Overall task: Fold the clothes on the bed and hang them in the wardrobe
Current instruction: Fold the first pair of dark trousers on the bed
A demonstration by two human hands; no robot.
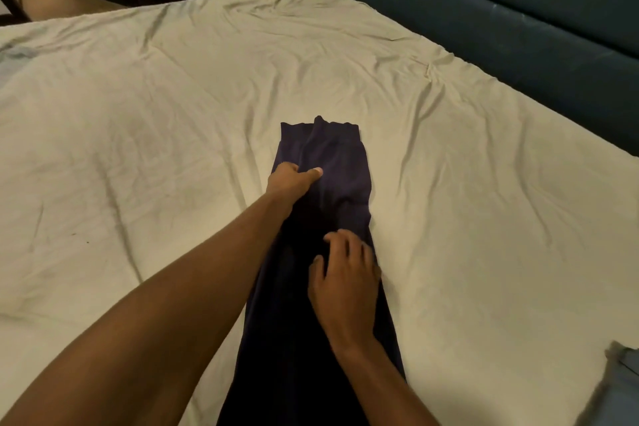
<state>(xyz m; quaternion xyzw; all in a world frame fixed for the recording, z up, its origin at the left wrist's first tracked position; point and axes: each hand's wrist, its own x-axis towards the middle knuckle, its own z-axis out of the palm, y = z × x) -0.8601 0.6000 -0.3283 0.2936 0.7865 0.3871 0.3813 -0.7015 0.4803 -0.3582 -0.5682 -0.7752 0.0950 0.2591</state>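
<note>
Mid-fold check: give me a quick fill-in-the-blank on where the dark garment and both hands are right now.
1. The dark navy garment lies stretched out on the ____ bedsheet.
2. The left hand grips the garment nearer its ____ end, close to the waistband.
3. The right hand rests on the garment with its fingers ____.
4. The teal headboard stands on the ____ side of the view.

Missing words: cream; far; spread; right
</note>
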